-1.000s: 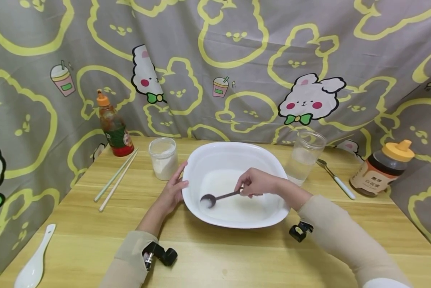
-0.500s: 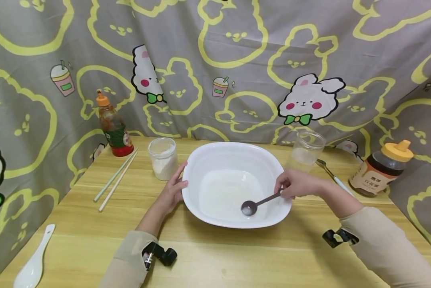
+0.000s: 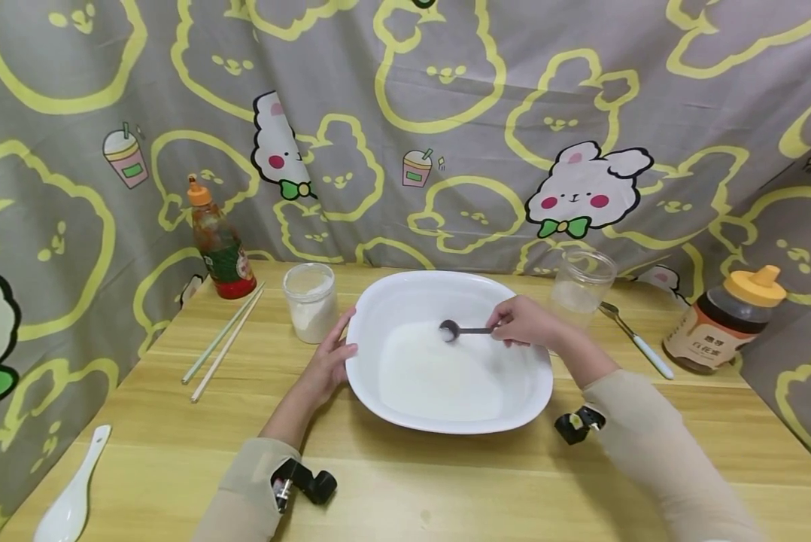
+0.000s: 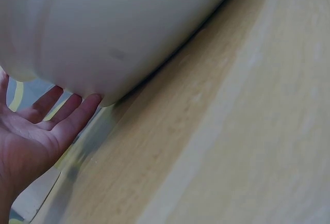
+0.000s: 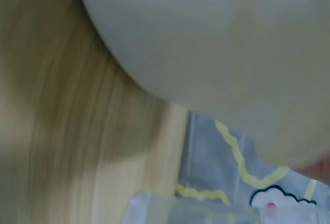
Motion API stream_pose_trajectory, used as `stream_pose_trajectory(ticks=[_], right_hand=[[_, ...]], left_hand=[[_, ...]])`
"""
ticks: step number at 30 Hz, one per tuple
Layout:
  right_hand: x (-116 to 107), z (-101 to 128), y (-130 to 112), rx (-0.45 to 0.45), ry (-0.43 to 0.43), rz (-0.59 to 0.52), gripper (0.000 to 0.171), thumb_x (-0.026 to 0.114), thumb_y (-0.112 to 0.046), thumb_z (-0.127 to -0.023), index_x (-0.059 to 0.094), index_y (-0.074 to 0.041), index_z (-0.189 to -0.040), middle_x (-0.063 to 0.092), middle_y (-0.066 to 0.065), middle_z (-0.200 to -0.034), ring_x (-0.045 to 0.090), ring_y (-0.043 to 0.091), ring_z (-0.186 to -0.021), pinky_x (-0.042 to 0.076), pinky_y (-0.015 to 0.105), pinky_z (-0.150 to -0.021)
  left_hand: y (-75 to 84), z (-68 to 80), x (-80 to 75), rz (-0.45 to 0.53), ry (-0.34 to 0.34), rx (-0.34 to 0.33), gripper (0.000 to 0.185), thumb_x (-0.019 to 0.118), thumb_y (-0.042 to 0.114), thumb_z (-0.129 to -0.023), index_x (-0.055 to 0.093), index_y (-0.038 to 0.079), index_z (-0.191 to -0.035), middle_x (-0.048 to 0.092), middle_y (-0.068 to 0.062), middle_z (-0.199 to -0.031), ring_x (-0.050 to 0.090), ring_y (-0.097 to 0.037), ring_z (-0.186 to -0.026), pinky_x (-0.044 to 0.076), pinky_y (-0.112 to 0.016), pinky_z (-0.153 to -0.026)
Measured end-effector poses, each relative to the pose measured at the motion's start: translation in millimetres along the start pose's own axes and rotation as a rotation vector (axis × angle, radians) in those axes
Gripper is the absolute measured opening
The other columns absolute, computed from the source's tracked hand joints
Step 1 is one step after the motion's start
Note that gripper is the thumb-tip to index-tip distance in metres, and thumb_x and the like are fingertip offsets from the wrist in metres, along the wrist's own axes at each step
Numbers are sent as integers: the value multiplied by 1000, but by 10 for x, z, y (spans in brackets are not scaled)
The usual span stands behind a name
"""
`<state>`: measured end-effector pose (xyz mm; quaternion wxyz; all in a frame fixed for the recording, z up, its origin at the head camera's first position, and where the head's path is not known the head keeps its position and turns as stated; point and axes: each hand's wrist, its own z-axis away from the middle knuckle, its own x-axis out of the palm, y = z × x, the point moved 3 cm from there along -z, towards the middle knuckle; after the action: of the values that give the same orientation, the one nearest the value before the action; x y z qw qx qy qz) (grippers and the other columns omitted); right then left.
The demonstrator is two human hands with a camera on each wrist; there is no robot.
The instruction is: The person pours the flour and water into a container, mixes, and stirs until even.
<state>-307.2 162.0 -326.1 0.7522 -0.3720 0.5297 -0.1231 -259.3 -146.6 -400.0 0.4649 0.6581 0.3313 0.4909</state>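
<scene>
A large white bowl stands mid-table with white liquid pooled in its bottom. My right hand pinches the handle of a dark metal spoon; the spoon's bowl sits over the far side of the liquid. My left hand rests flat against the bowl's left outer wall, fingers straight. The left wrist view shows that hand touching the bowl's underside. In the right wrist view only the bowl's blurred outer wall shows.
A jar of white powder, a sauce bottle and chopsticks lie left of the bowl. A clear glass, a white-handled spoon and a honey bottle stand right. A white ceramic spoon lies front left.
My right hand has swept the spoon from the bowl's left side to its near right, then up to the far side. The left hand has stayed on the bowl's wall.
</scene>
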Motion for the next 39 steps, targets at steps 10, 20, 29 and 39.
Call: stream_pose_trajectory(ticks=[10,20,29,39], right_hand=[[381,-164,-208,-126,-220,-105,17,60,-4,-76,61,5,-90,55,8,-53,37,10,-37,30,21,-37],[398,231,-280,-199,-439,-96,13,60,-3,-76,62,3,-88,54,7,-51,35,8,-36,30,18,-36],[-53,551,-112,-149,-355,-16,12,57,5,-70,63,-1,-78,48,2,-49,36,7,-38,28,16,-35],[-178,289,-25,63,-15,109,14,54,0,-71,63,0,-81,53,4,-55,43,13,-47,34,23,-42]], left_hand=[[7,3,12,9,-7,9,69,47,8,-79,15,19,-139,26,-28,-130,46,-34,-101,46,-42,-72],[1,2,4,6,-5,12,69,46,8,-79,14,19,-139,27,-28,-128,48,-31,-97,47,-40,-70],[6,-9,-9,7,1,6,69,48,9,-79,15,19,-139,27,-27,-129,46,-34,-99,47,-40,-70],[3,6,7,13,3,1,68,46,7,-80,14,18,-139,27,-28,-128,47,-34,-98,48,-40,-69]])
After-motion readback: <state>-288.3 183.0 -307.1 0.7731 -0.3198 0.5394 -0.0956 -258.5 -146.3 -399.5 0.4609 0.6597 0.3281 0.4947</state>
